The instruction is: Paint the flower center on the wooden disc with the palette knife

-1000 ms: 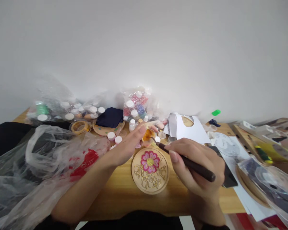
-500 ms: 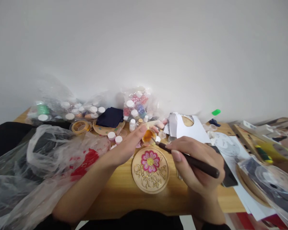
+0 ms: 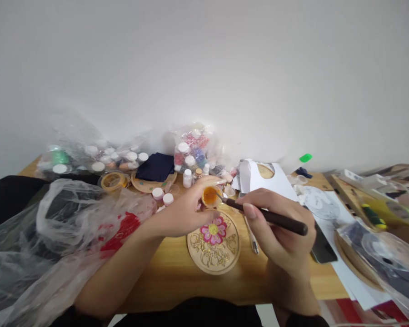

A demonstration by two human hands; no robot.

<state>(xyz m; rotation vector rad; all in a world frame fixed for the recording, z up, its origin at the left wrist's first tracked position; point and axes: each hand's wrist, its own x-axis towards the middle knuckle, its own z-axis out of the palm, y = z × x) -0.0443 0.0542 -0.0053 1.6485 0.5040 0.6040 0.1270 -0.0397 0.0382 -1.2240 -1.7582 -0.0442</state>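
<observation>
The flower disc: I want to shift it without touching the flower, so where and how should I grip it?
Probably best pinched at its plain near rim, coming from the wearer's side. The disc lies flat, so its edge gives the likeliest hold; the flower and gold pattern decorate its face, and the left hand covers part of the far rim.

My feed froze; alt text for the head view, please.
The left hand holds a small round cup with orange contents; the right hand holds a dark-brown-handled tool, its tip at the cup's mouth. Nearer the wearer, a round pale wooden board with a pink flower lies on a wooden table.
</observation>
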